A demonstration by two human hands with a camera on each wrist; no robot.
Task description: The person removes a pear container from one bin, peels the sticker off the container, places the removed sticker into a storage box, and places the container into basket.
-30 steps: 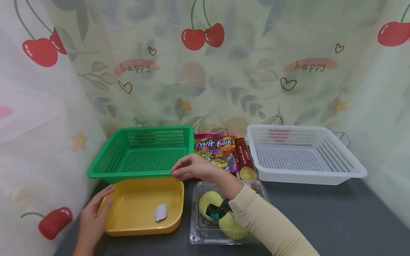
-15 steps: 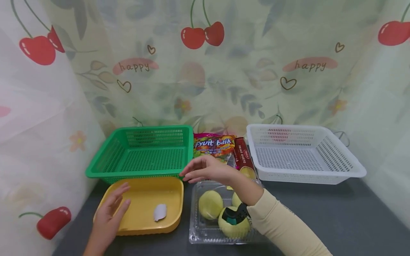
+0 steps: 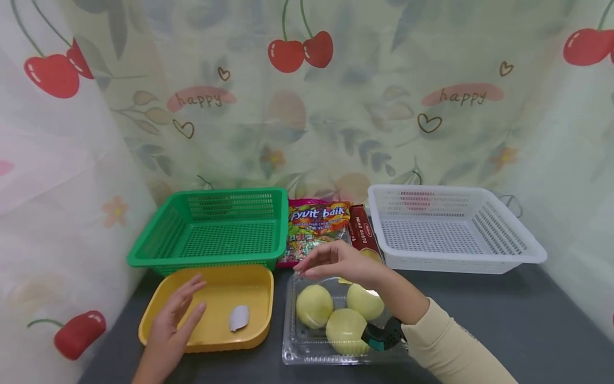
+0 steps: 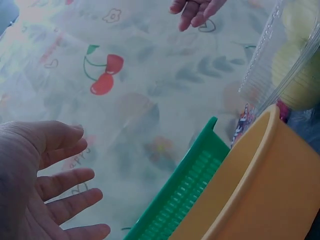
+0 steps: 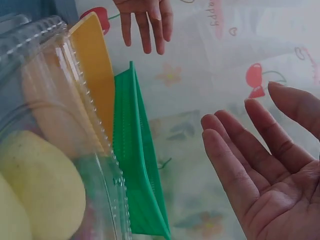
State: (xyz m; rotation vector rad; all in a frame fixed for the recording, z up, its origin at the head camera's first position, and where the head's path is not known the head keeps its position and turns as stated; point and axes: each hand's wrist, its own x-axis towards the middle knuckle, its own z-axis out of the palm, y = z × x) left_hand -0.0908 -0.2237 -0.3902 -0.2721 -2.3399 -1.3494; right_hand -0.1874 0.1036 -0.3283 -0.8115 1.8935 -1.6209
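Observation:
My left hand (image 3: pixel 172 322) hovers over the left side of a yellow tub (image 3: pixel 211 341), its fingers spread and holding nothing in the left wrist view. A small whitish piece (image 3: pixel 239 318), its kind unclear, lies on the tub's floor. Above the back edge of a clear plastic clamshell box (image 3: pixel 302 356) is my right hand (image 3: pixel 342 261), fingers relaxed and apart; its palm is bare in the right wrist view. Inside the box sit three round, pale yellow-green fruits (image 3: pixel 314 306); the kind is hard to tell. My right wrist and its black strap partly cover the box's right side.
Behind the tub stands a green perforated basket (image 3: pixel 206 261). A "Fyvit baik" fruit candy bag (image 3: pixel 318 218) and a dark red "Primo Gusto" packet (image 3: pixel 361 226) lie between it and a white perforated basket (image 3: pixel 460 262). Cherry-printed cloth (image 3: pixel 307 133) encloses the dark table (image 3: pixel 460 309).
My left hand has come off the yellow tub's left rim and moved right, over the tub. The right hand has drifted right, from the green basket's front corner to above the clamshell box.

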